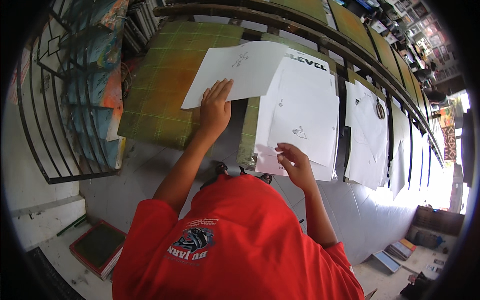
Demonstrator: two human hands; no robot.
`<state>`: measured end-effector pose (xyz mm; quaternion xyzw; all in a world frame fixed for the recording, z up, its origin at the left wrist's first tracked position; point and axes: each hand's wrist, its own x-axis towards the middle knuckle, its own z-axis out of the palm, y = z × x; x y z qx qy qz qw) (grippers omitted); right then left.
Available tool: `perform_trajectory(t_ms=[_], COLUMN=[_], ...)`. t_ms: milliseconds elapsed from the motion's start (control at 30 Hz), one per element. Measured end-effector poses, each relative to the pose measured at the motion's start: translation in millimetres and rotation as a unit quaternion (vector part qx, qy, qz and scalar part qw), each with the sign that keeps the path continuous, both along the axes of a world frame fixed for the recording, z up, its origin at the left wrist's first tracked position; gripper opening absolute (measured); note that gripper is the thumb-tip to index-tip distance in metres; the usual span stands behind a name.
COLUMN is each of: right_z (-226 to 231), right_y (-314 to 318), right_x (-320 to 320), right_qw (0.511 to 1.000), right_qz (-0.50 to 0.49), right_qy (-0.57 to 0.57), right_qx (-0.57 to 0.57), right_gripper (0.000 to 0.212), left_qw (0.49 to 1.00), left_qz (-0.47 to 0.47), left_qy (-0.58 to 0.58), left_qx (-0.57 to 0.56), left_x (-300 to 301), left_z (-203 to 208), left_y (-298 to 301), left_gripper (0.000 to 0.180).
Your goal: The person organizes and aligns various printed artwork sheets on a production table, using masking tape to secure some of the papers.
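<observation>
My left hand lies with fingers stretched out over the near edge of a white paper sheet bearing a small line drawing. That sheet rests partly on the left green-and-orange board and spans the gap to the neighbouring board; its right side bows upward. Whether the thumb is beneath the paper I cannot tell. My right hand hovers at the near end of a stack of white sheets, thumb and forefinger bent and slightly apart. The stack's top sheet shows a small figure drawing, and larger printed paper sticks out beneath it.
Left of the stack is the green-and-orange board. Further right, scissors lie on other papers, with more boards in a row beyond. Dark rails run behind. A black metal rack stands at left, and framed screens lie lower left.
</observation>
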<state>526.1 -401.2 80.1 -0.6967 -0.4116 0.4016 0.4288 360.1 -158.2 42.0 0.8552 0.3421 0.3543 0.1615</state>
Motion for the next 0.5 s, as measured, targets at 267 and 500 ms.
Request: perform_trajectory(t_ms=[267,500], right_z=[3,-24], right_y=[11,-19], right_x=[52,130], right_qw=[0.951,0.929], right_qz=[-0.195,-0.281], right_qy=[0.206,0.229], right_qx=[0.127,0.077], right_gripper=[0.059,0.035], left_qw=[0.993,0.975], left_qz=[-0.08,-0.115], left_qy=[0.062,0.189], left_qx=[0.054,0.033], left_x=[89,168], left_z=[9,-21], left_y=[-71,-143], left_gripper=[0.061,0.055])
